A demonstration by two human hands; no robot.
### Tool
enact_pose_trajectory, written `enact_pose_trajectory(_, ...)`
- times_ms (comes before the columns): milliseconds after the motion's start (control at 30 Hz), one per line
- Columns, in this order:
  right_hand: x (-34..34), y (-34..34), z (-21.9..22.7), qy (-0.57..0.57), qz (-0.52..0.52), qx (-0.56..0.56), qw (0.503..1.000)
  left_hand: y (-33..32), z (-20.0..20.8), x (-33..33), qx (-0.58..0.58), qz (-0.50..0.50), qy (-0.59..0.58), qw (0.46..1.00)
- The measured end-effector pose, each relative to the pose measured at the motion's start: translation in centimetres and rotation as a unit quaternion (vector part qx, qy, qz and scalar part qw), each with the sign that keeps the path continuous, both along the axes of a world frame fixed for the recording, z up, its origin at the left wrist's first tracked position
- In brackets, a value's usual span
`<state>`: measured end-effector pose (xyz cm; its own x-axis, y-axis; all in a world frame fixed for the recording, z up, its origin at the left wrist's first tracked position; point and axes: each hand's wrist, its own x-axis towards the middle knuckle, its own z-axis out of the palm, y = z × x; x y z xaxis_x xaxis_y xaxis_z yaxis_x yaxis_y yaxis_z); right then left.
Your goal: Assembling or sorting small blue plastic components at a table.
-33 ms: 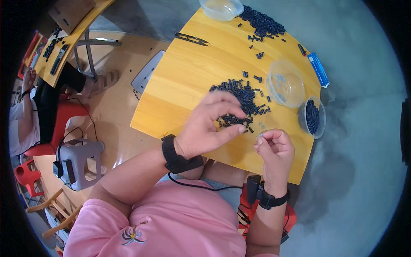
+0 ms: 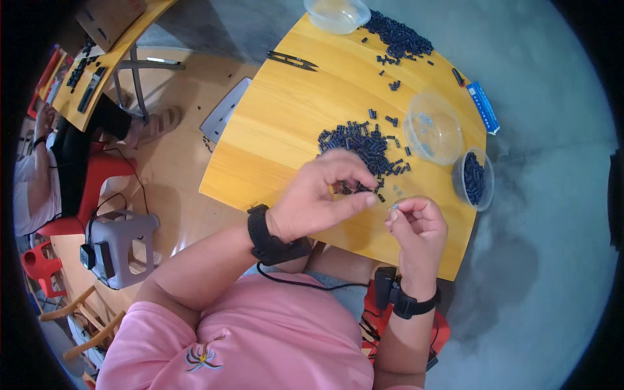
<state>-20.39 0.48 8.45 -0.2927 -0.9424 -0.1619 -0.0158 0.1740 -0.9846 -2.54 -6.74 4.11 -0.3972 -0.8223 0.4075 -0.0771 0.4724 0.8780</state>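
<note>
My left hand [image 2: 328, 194] hovers at the near edge of a pile of small black plastic pieces [image 2: 364, 144]. Its fingers are curled, with a gap between thumb and forefinger, and I see nothing held in it. To its right, my right hand [image 2: 419, 224] pinches a tiny silvery-blue piece [image 2: 395, 206] between thumb and forefinger, too small to name for sure. A few similar tiny pieces [image 2: 398, 190] lie on the table just beyond it. More of them sit in a clear round tub [image 2: 447, 153].
A second tub [image 2: 491, 175] at the right edge holds black pieces. On the yellow table [image 2: 260, 149] are black thread snips [image 2: 291, 60], another black pile [image 2: 400, 36], a clear bowl [image 2: 338, 16] and a blue box [image 2: 483, 107]. Someone sits at a table on the left.
The fingers of my left hand have dropped slightly and drawn nearer the thumb. My right hand keeps its pinch in the same place.
</note>
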Motion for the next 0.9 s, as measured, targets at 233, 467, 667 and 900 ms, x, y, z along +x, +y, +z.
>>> enact_pose_trajectory(233, 0.8, 1.6, 0.7, 0.008, 0.022, -0.042, 0.999, 2.3, 0.2, -1.7, 0.398, -0.231, 0.246, 0.853)
enact_pose_trajectory(467, 0.8, 2.9, 0.7, 0.077, 0.035, -0.058, 0.995, 2.7, 0.6, -1.8, 0.417, -0.214, 0.203, 0.86)
enact_pose_trajectory(667, 1.3, 2.8, 0.1, 0.135, 0.04, -0.096, 0.985, 2.5, 0.4, -1.3, 0.458, -0.218, 0.189, 0.841)
enact_pose_trajectory(900, 1.7, 2.2, 0.2, 0.263, 0.052, -0.137, 0.954, 2.6, -0.2, -1.0, 0.581, -0.232, 0.251, 0.739)
